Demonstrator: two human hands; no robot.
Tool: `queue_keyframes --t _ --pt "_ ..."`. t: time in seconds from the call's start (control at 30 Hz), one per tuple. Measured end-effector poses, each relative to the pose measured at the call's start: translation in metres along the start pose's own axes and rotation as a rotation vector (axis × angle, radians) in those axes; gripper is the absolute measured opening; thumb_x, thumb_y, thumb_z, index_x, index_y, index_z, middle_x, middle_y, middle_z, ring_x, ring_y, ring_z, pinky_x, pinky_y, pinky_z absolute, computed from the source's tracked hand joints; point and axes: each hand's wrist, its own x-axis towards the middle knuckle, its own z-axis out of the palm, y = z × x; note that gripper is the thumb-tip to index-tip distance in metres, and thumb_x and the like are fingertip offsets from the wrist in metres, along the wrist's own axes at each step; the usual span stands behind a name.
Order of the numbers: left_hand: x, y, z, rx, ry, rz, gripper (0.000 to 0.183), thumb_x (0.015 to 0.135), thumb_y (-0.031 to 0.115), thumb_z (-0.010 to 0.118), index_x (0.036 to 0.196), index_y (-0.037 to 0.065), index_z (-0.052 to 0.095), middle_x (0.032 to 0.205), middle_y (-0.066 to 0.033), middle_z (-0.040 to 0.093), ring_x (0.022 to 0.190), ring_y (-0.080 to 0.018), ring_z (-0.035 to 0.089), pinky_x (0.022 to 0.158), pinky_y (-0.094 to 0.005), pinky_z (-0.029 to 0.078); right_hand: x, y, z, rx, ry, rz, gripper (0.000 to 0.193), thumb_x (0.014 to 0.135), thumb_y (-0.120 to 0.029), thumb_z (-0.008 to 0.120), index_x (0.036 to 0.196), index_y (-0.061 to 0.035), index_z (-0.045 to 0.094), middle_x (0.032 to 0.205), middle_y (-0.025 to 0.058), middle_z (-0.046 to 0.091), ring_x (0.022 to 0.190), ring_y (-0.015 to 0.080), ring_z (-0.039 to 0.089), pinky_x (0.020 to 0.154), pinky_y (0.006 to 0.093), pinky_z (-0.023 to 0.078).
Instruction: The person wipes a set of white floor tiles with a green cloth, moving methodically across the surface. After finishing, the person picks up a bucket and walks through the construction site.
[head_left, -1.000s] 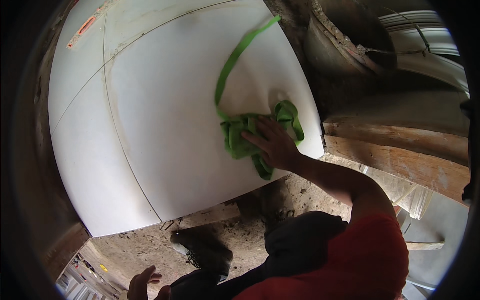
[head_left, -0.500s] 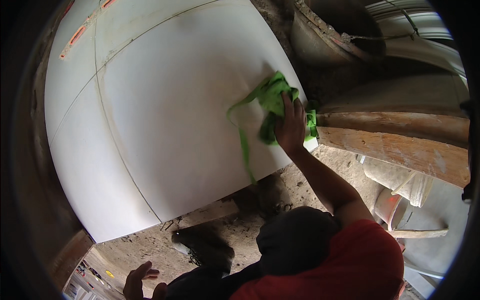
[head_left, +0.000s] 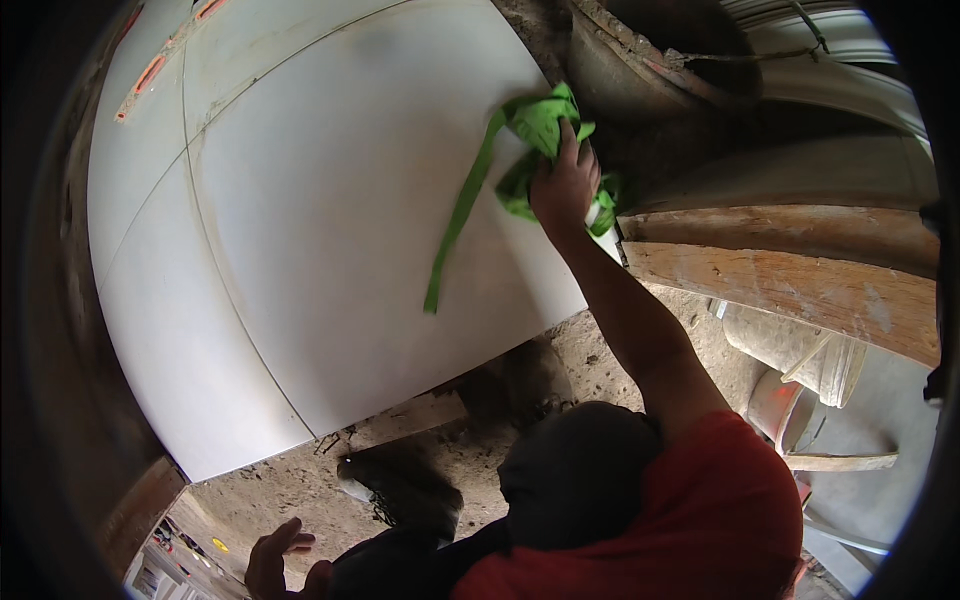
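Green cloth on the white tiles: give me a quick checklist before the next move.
1. Right hand on the green cloth: ok.
2. Cloth gripped firmly in its fingers: cannot tell, partly hidden.
3. Cloth wholly within the white tiles: not ok, part reaches past the right edge.
4. Trailing strip free of both hands: ok.
5. Left hand off the tiles: ok.
6. Orange-slotted tool apart from the cloth: ok.

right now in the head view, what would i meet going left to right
Orange-marked strip, left grip (the bare hand), green cloth, wooden beam.
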Motion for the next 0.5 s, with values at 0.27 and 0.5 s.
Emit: queue_keyframes --t 0.27,0.5 --pt "0.002 0.002 0.001 -0.024 0.012 -0.003 0.042 0.093 0.005 0.069 0.133 0.003 0.062 0.109 -0.0160 0.070 0.096 -0.0272 0.069 0.084 -0.0383 0.055 -0.097 -0.044 -0.023 0.293 -0.594 -0.741 0.081 0.074 -0.007 0.072 0.149 -0.0247 0.047 0.148 0.0234 0.043 0.143 0.0437 0.037 0.120 0.0568 0.029" --pt "-0.021 -0.009 0.010 0.056 0.147 -0.079 0.058 0.071 0.026 0.080 0.120 -0.002 0.064 0.094 -0.0153 0.070 0.086 -0.0292 0.068 0.082 -0.0403 0.055 -0.033 -0.004 -0.030 0.267 -0.195 -0.599 0.065 0.085 -0.020 0.069 0.147 -0.0137 0.052 0.134 0.0234 0.057 0.118 0.0426 0.058 0.103 0.0507 0.046"
